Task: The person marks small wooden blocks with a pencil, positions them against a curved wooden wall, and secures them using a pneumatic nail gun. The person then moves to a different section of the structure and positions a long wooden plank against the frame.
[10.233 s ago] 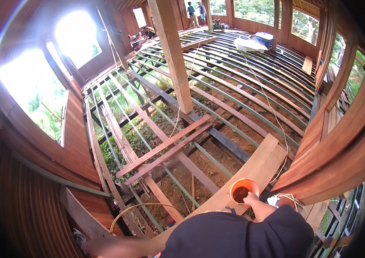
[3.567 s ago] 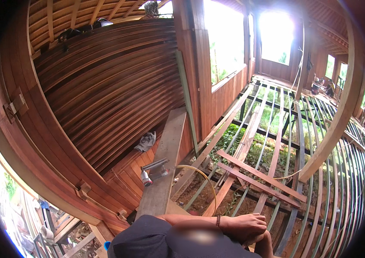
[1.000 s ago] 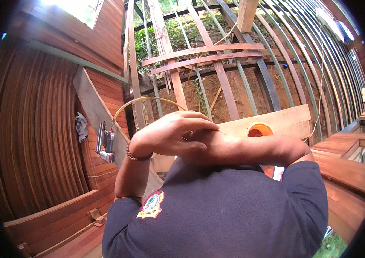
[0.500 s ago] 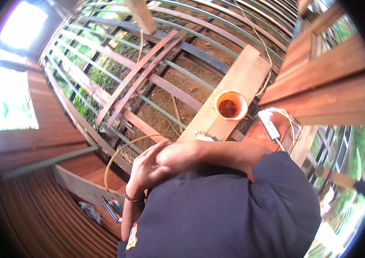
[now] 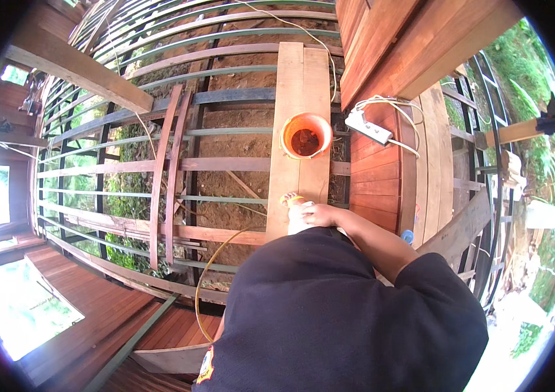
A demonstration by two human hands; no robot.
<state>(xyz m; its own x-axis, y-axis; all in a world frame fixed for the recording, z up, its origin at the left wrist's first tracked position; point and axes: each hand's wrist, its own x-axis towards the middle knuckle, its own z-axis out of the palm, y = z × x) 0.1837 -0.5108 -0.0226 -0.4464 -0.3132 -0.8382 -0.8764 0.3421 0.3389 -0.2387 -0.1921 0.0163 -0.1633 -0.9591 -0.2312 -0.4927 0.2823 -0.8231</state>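
Note:
My right hand reaches forward from the dark sleeve and rests on pale cloth, which looks like a trouser leg. Its fingers lie over the cloth, and no object shows in it. Just beyond are the toes of a foot with a yellow strap across them, on a wide wooden plank. Farther along that plank stands an orange bucket with reddish-brown material inside. My left hand is hidden by my dark shirt; only a sliver of that arm shows at the shirt's left edge.
Open floor joists run over bare soil, with two reddish boards laid across them. A white power strip with coiled cable lies on reddish floorboards to the right. A yellowish hose curves at lower left. A timber beam juts in at upper left.
My hands were together before my chest; the right has moved forward onto the pale cloth, and the left has gone out of sight. The view has turned, bringing the plank upright in the picture.

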